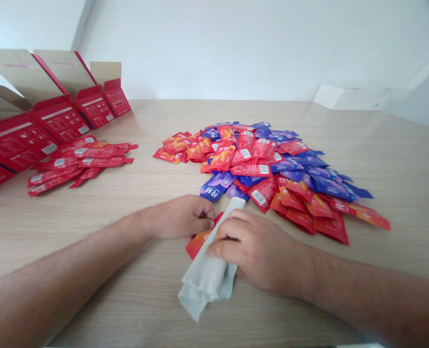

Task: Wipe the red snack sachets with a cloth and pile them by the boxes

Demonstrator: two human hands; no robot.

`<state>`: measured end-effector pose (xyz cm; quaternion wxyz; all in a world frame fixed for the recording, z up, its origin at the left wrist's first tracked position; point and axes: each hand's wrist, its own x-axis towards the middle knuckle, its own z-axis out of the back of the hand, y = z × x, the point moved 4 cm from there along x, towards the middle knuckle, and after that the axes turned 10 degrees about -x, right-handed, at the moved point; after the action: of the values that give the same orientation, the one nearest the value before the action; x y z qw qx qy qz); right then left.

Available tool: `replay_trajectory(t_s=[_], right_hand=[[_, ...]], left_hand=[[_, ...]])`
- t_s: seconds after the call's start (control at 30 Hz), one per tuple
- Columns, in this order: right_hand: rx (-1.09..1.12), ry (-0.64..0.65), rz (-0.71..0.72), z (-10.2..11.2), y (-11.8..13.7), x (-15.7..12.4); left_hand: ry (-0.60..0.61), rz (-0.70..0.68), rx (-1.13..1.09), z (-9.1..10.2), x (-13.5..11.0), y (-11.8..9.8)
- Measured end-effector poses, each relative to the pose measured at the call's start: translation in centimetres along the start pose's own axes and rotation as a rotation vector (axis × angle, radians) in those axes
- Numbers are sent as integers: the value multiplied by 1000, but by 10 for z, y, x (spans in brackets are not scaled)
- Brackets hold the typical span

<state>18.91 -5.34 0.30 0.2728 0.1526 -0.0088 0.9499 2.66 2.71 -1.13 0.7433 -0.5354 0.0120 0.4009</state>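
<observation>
My left hand (181,216) rests on the wooden table (399,159) with its fingers curled, pinching the edge of a red-orange sachet (197,244) that lies partly under both hands. My right hand (258,250) is closed over a stack of pale grey sachets (207,280), which sticks out toward me and fans apart at the near end. Just beyond my fingers lies a large heap of red, orange and blue sachets (272,166).
Several open red cartons (60,118) with raised flaps stand at the far left. In front of them lies a spread of flattened red cartons (80,162). A white box (332,95) sits at the table's far right edge by the wall.
</observation>
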Motion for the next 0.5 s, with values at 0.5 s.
replay_trajectory(t_s=[0.5], right_hand=[[162,-417,-189,33,-23,-6]], left_hand=[[-113,-119,-18,19,-16,-2]])
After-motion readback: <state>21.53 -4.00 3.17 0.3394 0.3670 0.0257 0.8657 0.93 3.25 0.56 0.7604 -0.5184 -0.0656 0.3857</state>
